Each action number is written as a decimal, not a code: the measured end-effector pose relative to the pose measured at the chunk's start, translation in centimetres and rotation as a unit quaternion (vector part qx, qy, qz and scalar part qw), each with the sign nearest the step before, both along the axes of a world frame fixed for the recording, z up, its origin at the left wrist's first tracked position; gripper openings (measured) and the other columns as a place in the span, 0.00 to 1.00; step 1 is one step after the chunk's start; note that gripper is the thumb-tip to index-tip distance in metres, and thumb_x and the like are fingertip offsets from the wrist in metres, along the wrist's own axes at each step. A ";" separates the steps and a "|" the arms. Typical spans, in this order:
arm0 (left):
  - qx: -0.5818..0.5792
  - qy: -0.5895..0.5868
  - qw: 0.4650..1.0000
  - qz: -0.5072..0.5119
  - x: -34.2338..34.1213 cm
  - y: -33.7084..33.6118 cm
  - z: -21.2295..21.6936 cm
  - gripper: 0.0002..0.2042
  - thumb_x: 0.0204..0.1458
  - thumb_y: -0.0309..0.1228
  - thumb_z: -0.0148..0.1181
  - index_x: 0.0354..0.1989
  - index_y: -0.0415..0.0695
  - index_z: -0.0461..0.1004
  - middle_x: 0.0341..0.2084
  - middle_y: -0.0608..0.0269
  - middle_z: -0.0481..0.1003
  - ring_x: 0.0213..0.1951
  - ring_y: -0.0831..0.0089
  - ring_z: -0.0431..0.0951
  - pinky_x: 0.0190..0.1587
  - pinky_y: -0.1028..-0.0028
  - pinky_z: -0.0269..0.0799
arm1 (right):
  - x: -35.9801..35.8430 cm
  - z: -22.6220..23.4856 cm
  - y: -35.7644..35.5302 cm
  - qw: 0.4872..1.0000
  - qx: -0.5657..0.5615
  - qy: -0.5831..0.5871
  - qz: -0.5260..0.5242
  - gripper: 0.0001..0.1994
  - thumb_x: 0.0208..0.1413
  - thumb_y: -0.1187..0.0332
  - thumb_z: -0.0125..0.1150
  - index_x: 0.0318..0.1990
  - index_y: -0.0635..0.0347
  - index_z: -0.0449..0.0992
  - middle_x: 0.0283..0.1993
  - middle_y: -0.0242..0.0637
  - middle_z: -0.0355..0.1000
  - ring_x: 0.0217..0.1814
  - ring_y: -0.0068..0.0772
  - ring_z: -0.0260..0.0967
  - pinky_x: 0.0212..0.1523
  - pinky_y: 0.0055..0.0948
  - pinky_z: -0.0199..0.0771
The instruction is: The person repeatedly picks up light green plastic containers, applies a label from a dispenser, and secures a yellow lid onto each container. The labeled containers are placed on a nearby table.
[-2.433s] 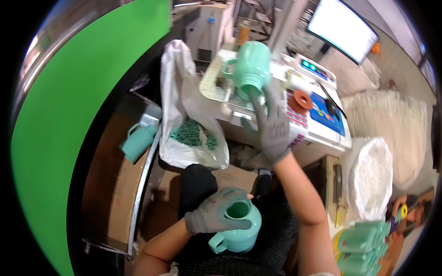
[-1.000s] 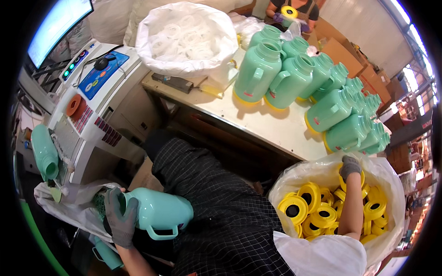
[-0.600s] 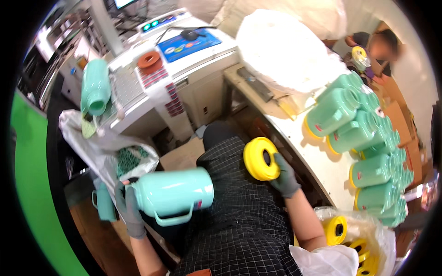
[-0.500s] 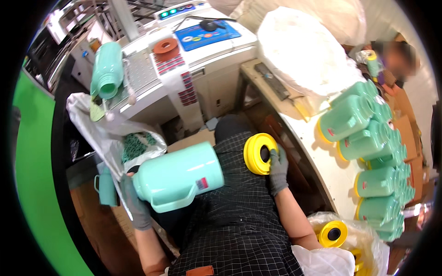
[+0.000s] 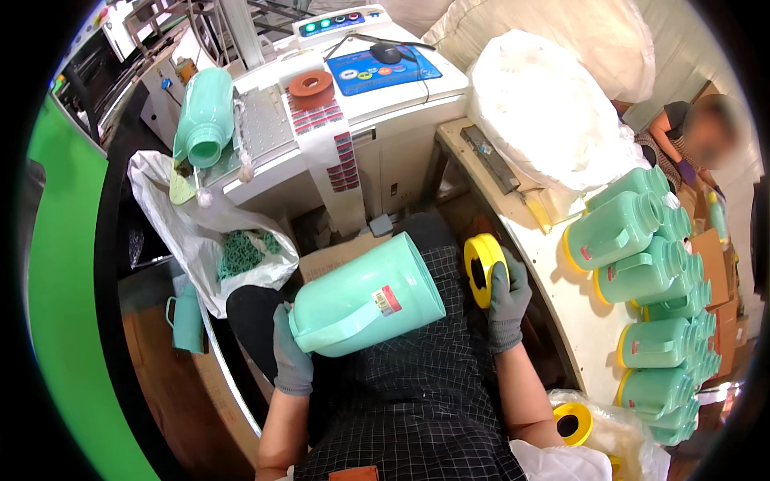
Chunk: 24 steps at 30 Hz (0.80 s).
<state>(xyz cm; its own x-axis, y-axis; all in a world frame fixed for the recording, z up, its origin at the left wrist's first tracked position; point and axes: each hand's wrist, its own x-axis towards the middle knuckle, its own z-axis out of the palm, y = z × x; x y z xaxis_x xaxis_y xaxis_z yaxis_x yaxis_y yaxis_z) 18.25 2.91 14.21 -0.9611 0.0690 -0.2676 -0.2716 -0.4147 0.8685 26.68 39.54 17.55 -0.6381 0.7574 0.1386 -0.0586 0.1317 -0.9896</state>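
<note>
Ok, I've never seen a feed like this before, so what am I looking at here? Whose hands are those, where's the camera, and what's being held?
There is one view, from a wide fisheye camera on the person's head looking down, so straight edges bend near the rim. No robot is involved: both gloved hands are the wearer's own. The left hand holds a mint-green jug body lying sideways over the lap. The right hand holds a yellow ring-shaped base beside the jug's open end, apart from it. On the white table to the right stand finished green jugs with yellow bases. Ahead is a white machine with another jug lying on it. A bag of more yellow bases sits at lower right.
</note>
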 end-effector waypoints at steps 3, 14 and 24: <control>-0.139 0.067 0.988 -0.003 1.1 1.7 0.9 0.20 0.76 0.47 0.43 0.54 0.44 0.74 0.43 0.69 0.77 0.47 0.78 0.77 0.53 0.74 0.74 | -2.0 7.3 -1.9 0.977 0.205 0.040 0.053 0.25 0.56 0.65 0.68 0.60 0.68 0.80 0.43 0.38 0.71 0.44 0.31 0.70 0.48 0.30 0.73; 0.156 -0.135 0.978 0.020 1.2 2.7 0.6 0.18 0.74 0.46 0.48 0.53 0.44 0.75 0.44 0.68 0.78 0.47 0.75 0.77 0.55 0.73 0.73 | -0.9 8.5 -3.7 0.926 0.304 0.106 0.195 0.26 0.51 0.68 0.64 0.58 0.72 0.79 0.45 0.45 0.70 0.42 0.37 0.68 0.44 0.30 0.72; -0.031 0.006 0.998 0.053 1.6 3.2 5.1 0.17 0.75 0.42 0.46 0.53 0.41 0.74 0.44 0.67 0.76 0.48 0.76 0.77 0.55 0.73 0.73 | -1.1 8.0 -3.7 0.971 0.137 0.013 0.196 0.23 0.65 0.67 0.48 0.62 0.75 0.74 0.50 0.42 0.72 0.47 0.30 0.68 0.52 0.31 0.71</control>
<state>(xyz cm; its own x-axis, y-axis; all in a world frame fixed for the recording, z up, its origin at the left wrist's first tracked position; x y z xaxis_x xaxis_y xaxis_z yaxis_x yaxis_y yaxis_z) 19.89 6.14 19.34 -0.9650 -0.0500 -0.2573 -0.2188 -0.3866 0.8959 25.54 35.80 25.60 -0.8632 0.3898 0.3207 -0.1821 0.3521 -0.9181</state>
